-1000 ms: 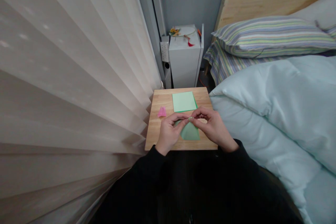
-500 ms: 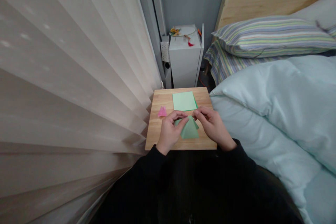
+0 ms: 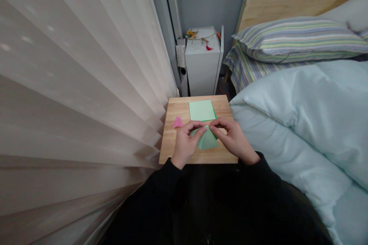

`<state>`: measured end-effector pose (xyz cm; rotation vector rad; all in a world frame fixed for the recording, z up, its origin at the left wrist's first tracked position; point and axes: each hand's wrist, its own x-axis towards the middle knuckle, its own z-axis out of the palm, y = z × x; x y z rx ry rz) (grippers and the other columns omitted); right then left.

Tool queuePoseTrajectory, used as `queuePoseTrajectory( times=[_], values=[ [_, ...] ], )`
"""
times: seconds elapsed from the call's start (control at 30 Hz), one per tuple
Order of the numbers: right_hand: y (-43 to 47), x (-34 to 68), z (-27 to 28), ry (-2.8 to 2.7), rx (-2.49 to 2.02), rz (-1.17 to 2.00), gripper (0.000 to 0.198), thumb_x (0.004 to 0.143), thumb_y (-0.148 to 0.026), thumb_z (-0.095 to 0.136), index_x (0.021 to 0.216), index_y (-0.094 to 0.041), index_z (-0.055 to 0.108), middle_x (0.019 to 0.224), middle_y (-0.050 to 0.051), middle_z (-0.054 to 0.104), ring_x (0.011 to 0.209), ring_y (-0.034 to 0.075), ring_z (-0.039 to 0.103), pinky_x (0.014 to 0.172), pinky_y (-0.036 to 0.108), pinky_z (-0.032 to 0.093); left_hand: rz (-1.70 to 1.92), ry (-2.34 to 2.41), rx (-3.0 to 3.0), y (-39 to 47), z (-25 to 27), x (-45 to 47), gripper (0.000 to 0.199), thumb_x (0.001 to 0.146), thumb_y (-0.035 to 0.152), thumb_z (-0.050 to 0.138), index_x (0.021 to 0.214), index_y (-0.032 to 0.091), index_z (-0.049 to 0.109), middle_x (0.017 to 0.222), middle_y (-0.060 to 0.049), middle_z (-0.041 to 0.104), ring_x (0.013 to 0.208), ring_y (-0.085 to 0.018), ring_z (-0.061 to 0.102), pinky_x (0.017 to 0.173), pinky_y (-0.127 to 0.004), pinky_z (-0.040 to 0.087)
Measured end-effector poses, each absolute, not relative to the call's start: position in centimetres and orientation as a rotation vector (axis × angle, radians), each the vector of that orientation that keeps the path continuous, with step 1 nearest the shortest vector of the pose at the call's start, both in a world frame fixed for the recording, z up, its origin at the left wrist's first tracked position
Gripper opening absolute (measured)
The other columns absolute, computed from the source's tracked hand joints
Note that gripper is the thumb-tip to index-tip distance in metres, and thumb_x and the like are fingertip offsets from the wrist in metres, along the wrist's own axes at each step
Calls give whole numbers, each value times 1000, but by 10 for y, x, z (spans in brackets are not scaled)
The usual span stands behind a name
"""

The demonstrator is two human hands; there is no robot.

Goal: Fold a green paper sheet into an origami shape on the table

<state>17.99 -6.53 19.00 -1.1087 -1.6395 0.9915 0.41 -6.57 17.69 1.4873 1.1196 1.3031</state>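
A partly folded sheet of green paper [image 3: 207,141] is held just above the small wooden table [image 3: 169,149], its wide end toward me. My left hand [image 3: 186,141] pinches it near the top between thumb and fingers. At the upper right of the same fold, my right hand [image 3: 233,139] has thumb and forefinger closed together on the paper's edge. Beyond my hands lies a stack of light green square paper [image 3: 202,110]. To the left rests a small folded pink paper piece [image 3: 178,121].
A pleated curtain [image 3: 115,65] hangs close along the table's left side. On the right is a bed with a pale blue quilt [image 3: 301,115] and a striped pillow [image 3: 301,40]. Behind the table stands a white cabinet [image 3: 202,72] with small colourful items on top.
My right thumb and forefinger have moved slightly left, in to the paper's top edge. The paper's lower end has shifted up a little. My left hand keeps its pinch.
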Motion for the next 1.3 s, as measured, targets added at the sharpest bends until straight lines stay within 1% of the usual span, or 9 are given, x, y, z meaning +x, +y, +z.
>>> queuePoseTrajectory(
  times=[0.2,0.43,0.57,0.83,1.13,1.3],
  values=[
    [-67,179,192,-1682,-1117,935,17,94,-30,61,81,-21,66,78,1,69,77,18,65,75,31,49,1293,1121,1465,-66,178,5,12,84,29,76,86,18,76,88,-6,77,86,-20,72,83,-33,57],
    [-68,179,194,-1725,-1093,867,14,93,-27,61,82,-21,66,78,1,69,77,18,64,74,31,48,1318,1110,1415,-64,173,6,13,81,31,77,83,18,76,82,-4,76,80,-18,70,76,-30,55],
    [-68,180,194,-1725,-1075,853,10,91,-24,63,82,-21,66,79,1,70,77,17,65,75,30,48,1325,1108,1402,-65,174,6,11,81,29,77,82,18,75,81,-3,75,79,-18,69,75,-29,54],
    [-69,179,194,-1724,-1075,856,11,91,-23,63,80,-21,65,77,1,69,76,17,64,74,30,48,1341,1088,1425,-65,176,6,6,80,24,77,80,19,75,79,-2,74,77,-17,68,74,-28,54],
    [-68,178,191,-1766,-1103,843,11,91,-22,63,80,-21,63,78,1,69,78,18,64,74,30,47,1249,1112,1485,-65,176,4,7,83,25,74,81,18,73,81,-4,75,78,-18,68,75,-29,53],
    [-68,178,191,-1781,-1115,859,14,92,-25,62,79,-20,63,78,1,68,77,18,64,74,30,47,1169,1100,1543,-65,179,3,8,88,24,68,84,17,70,84,-4,72,81,-17,66,77,-29,51]
  ],
)
